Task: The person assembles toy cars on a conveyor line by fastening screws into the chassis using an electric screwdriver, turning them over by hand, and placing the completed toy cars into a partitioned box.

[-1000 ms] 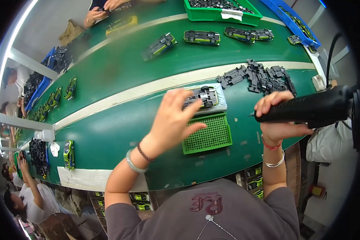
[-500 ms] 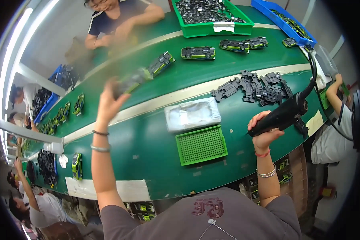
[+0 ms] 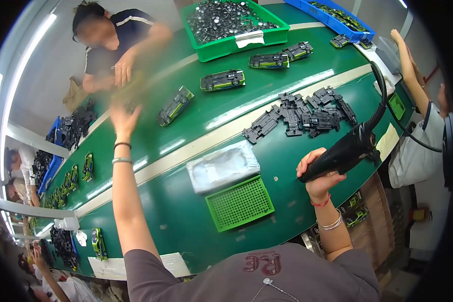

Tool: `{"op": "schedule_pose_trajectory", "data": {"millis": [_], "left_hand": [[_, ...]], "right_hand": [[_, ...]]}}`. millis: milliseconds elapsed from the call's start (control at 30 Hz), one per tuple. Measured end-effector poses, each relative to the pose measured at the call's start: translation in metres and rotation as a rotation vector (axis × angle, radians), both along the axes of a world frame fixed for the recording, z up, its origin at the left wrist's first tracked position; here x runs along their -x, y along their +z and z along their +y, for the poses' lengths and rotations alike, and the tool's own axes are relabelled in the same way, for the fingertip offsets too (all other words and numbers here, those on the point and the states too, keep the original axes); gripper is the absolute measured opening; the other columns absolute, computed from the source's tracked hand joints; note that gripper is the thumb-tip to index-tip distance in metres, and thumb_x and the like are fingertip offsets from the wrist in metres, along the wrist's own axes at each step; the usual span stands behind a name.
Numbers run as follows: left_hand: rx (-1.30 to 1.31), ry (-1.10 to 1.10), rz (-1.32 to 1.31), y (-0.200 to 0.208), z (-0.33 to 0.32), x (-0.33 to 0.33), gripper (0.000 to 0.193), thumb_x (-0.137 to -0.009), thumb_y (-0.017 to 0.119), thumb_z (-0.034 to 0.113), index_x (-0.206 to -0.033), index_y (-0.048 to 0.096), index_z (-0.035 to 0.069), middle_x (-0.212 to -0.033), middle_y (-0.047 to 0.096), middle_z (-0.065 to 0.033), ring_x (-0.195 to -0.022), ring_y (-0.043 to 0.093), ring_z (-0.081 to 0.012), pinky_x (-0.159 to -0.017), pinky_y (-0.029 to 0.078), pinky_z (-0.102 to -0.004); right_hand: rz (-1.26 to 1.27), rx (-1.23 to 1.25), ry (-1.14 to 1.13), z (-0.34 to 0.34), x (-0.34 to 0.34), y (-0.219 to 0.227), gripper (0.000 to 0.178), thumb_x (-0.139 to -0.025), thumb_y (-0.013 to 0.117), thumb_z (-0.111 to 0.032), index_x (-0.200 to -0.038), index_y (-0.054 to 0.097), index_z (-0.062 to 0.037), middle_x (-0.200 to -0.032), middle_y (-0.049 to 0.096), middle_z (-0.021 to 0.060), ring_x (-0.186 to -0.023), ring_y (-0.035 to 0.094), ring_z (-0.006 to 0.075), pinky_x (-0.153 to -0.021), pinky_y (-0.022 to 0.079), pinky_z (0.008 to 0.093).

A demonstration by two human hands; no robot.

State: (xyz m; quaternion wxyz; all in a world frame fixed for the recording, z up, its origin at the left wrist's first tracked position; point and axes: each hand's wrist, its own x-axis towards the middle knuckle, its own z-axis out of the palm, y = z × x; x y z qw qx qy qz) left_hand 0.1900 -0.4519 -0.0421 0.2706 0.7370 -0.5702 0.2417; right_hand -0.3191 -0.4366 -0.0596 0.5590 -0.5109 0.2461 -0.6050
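Note:
My right hand (image 3: 321, 176) is wrapped round a black corded electric screwdriver (image 3: 345, 153), its tip end pointing left above the near table. My left hand (image 3: 123, 121) reaches far across the belt, thumb apart; its fingers are lost in a blur with something dark beside them. Near it, a toy car (image 3: 175, 106) lies upside down, green body below and black underside up. More overturned cars (image 3: 222, 79) trail off to the right. Left of the screwdriver are a pale moulded fixture block (image 3: 223, 166) and a green perforated tray (image 3: 240, 203).
Black car chassis (image 3: 307, 113) are heaped beyond the screwdriver. A co-worker's hand (image 3: 124, 68) is just past my left hand. A green bin of small wheels (image 3: 241, 44) and a blue bin of car parts (image 3: 357, 34) stand at the back. The screwdriver's cable (image 3: 382, 88) arcs at the right.
My left hand has gone farther out toward the co-worker, away from the nearest visible car. My view has shifted, so table things sit farther left and lower. The right hand keeps the screwdriver.

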Motion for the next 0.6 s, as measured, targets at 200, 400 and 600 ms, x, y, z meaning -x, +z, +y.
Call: {"op": "schedule_pose_trajectory", "data": {"millis": [200,400,600], "left_hand": [[-0.183,-0.559,-0.061,0.018,-0.102,0.127,0.052,-0.068,0.072,0.023,-0.111,0.048,0.005,-0.122,0.047,-0.0186,-0.117,0.040,-0.0363,-0.102,0.029,-0.0444],[-0.592,-0.470,0.063,0.005,-0.134,0.176,0.053,-0.067,0.074,0.019,-0.109,0.044,0.008,-0.104,0.057,-0.0145,-0.102,0.051,-0.0328,-0.090,0.039,-0.0439],[-0.328,-0.495,0.147,0.021,-0.073,0.183,0.052,-0.066,0.073,0.015,-0.110,0.046,0.004,-0.101,0.056,-0.0175,-0.096,0.052,-0.0342,-0.082,0.043,-0.0408]], "right_hand": [[-0.012,-0.015,0.059,-0.002,0.002,-0.003,0.090,-0.060,0.021,-0.090,-0.079,0.042,-0.0045,-0.055,0.047,0.0056,-0.045,0.048,0.0151,-0.043,0.041,0.0253],[0.008,-0.034,0.060,0.002,-0.003,0.002,0.091,-0.058,0.021,-0.090,-0.077,0.042,-0.0043,-0.055,0.046,0.0051,-0.045,0.047,0.0150,-0.044,0.041,0.0262],[0.004,-0.018,0.108,-0.002,0.001,-0.005,0.090,-0.059,0.024,-0.090,-0.078,0.041,-0.0038,-0.056,0.046,0.0057,-0.046,0.047,0.0151,-0.045,0.041,0.0262]]}}
